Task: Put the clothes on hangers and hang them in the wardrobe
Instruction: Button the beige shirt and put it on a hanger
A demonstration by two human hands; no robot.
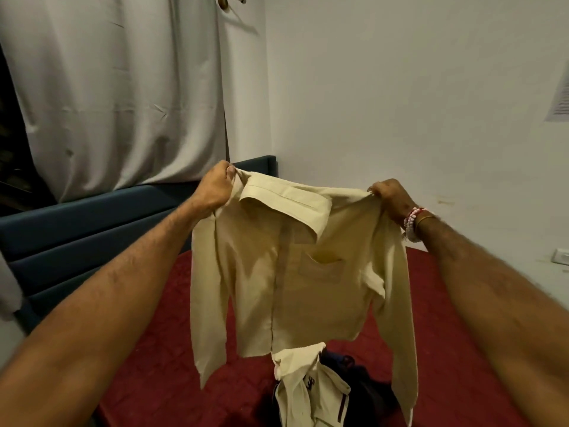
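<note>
Both hands pinch the shirt (286,272) by its shoulders, the left hand (215,189) and right hand (392,195) each curled tight on the cloth, so it hangs spread in the air above the bed (154,349). More clothes (314,389) lie heaped near the bed's near edge. No hanger or wardrobe shows, so I judge the task barely begun: hangering and hanging remain.

Pink-white beaded bracelets (412,222) beside 1 gold bangle (425,217)
</note>
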